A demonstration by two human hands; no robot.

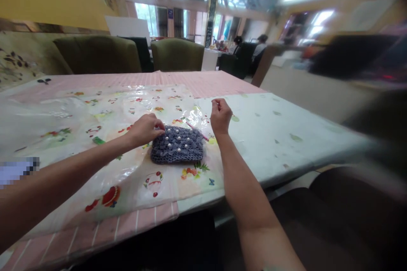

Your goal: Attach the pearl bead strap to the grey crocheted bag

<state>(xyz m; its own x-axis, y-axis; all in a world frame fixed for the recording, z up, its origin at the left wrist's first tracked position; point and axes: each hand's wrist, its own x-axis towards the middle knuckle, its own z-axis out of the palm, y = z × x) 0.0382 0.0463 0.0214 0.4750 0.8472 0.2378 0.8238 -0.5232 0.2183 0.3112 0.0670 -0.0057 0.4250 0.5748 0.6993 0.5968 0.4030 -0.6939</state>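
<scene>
A grey-blue crocheted piece (178, 155), shaped like a small pouch and dotted with several white pearl beads, lies on the plastic-covered table. At its upper left corner, my left hand (146, 129) pinches the edge between thumb and fingers. My right hand (221, 114) is raised to the right of the piece, apart from it, its fingers pressed together. Whatever those fingers may hold is too small to make out. A thin pink stick (206, 137) shows just behind the right end of the crocheted piece.
Clear plastic sheeting over a fruit-print cloth (110, 163) covers the near table, with a pink cloth (210, 82) at the far side. Black scissors (44, 81) lie far left. Green chairs (178, 54) stand beyond. Two people (260, 46) sit in the background.
</scene>
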